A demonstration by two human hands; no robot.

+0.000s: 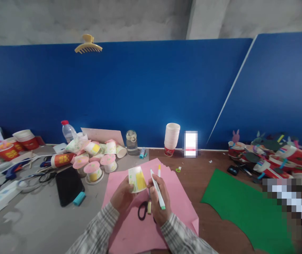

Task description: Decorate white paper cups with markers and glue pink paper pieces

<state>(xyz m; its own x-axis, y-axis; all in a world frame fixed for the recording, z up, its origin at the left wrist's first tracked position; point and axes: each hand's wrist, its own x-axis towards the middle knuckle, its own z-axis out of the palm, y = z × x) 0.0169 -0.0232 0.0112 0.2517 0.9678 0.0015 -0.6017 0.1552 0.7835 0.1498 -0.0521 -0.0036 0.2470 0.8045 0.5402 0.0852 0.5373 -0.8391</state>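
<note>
My left hand (124, 195) is closed around a small paper cup (137, 180), tilted, with pale green print and a yellow-coloured patch on its side. Just right of the cup, my right hand (160, 203) grips a white marker (156, 188) with a green end pointing down toward me. A slim yellow-ended stick (159, 170) shows behind the right fingers; whether it is held or lying there I cannot tell. Below the hands, scissors (142, 211) with black handles lie on stacked pink sheets (132, 233), partly hidden. Beside them is a small pale yellow piece (149, 208), perhaps a cap.
Pink-topped paper cups (92, 171), a black tablet-like slab (69, 186), a turquoise marker cap (79, 198) and a glass jar (132, 143) stand left. Behind are stacked paper cups (171, 137). Green sheet (246, 211) and red-white cup crafts (280, 158) lie right.
</note>
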